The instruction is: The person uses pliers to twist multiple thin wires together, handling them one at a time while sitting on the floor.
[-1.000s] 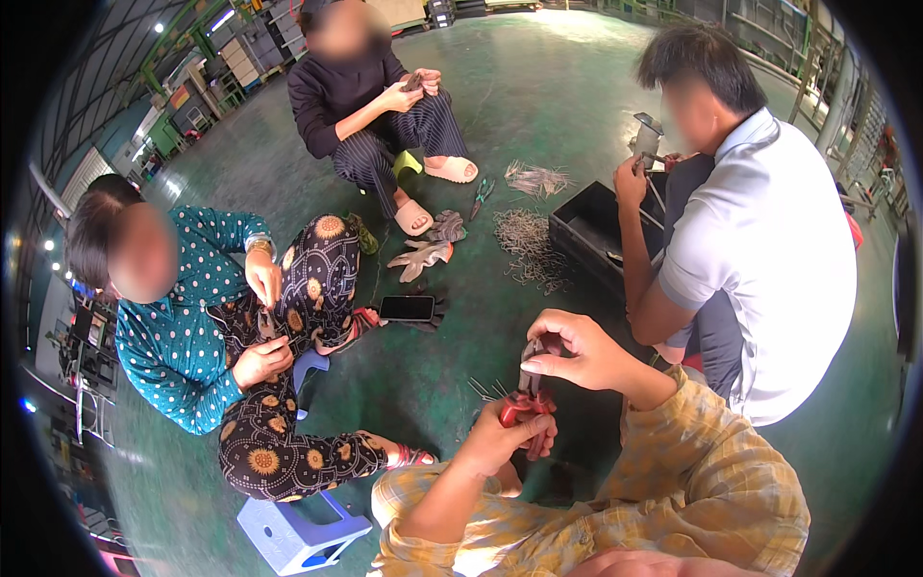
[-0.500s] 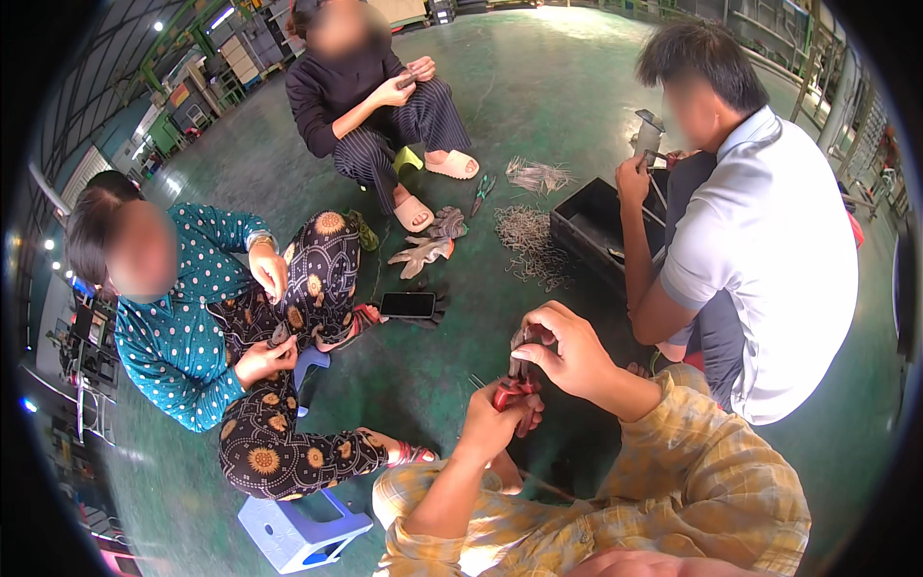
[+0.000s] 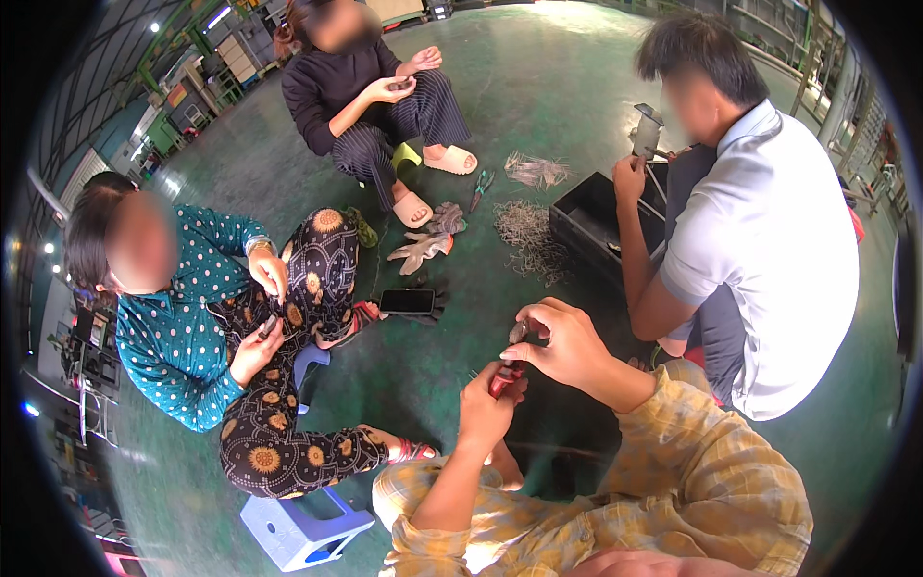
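Red-handled pliers (image 3: 505,380), centre-bottom of frame. Left hand (image 3: 485,412) wrapped round handles; right hand (image 3: 565,338) curled at head, grip unclear. Probably stiff, moderately heavy; handles best hold.

Pliers (image 3: 504,380), 5 o'clock: red grips, glossy, plastic-looking; head dull grey metal. Sleeve (image 3: 687,457), 4 o'clock: soft matt cloth. Wire pile (image 3: 531,240), 2 o'clock: bare shiny metal. Box (image 3: 585,248), 2 o'clock: black, smooth, likely plastic. Gloves (image 3: 420,254), 10 o'clock: matt cloth. Phone (image 3: 408,301), 9 o'clock: glossy screen. Stool (image 3: 274,527), 7 o'clock: smooth plastic. Floor (image 3: 538,87): smooth, glossy.
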A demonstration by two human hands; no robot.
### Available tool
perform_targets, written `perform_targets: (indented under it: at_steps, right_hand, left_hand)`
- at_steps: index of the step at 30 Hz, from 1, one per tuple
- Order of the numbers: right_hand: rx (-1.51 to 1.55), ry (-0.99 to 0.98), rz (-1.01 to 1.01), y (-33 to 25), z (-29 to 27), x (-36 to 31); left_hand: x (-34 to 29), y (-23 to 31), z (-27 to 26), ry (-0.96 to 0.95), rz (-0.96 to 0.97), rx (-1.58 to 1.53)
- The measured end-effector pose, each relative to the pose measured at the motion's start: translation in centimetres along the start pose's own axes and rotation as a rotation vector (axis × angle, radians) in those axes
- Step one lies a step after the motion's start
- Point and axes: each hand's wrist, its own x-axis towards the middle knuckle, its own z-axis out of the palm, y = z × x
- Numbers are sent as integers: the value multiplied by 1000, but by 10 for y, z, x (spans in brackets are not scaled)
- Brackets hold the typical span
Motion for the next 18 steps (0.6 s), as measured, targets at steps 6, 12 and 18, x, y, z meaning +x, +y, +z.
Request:
perform_targets:
  at_steps: [6,12,18]
  right_hand:
    - [-66,24,33,3,12,-1]
    - [-25,24,122,10,28,-4]
    - [57,-71,280,14,27,1]
  left_hand:
    - [6,-6,4,133,29,261]
    - [13,-21,7,244,130,462]
    - [16,-20,2,234,123,583]
